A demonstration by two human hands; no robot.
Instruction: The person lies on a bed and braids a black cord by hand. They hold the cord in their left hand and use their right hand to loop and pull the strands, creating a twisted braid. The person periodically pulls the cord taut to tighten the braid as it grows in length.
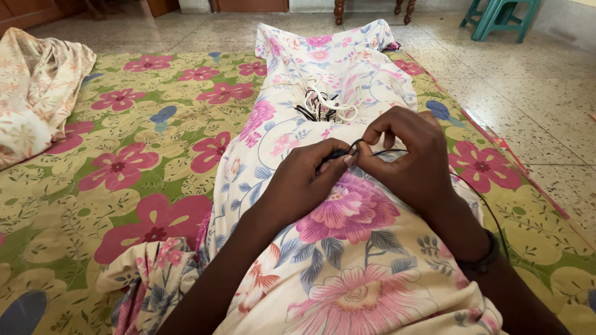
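My left hand [304,180] and my right hand [406,158] meet over my lap, which is draped in a white floral cloth [347,291]. Both pinch a thin black cable [490,214]: the left fingers hold its small dark end, the right fingers grip the cord just beside it. From there the cord runs right, curving down past my right wrist, which wears a dark band [481,260]. Farther along my legs lies a tangled heap of white and black cables [323,102], apart from both hands.
I sit on a green mat with large red flowers [124,167], spread on a speckled stone floor [534,80]. A crumpled pale floral cloth [34,87] lies at the far left. A green plastic stool [500,15] and wooden furniture legs [372,9] stand at the back.
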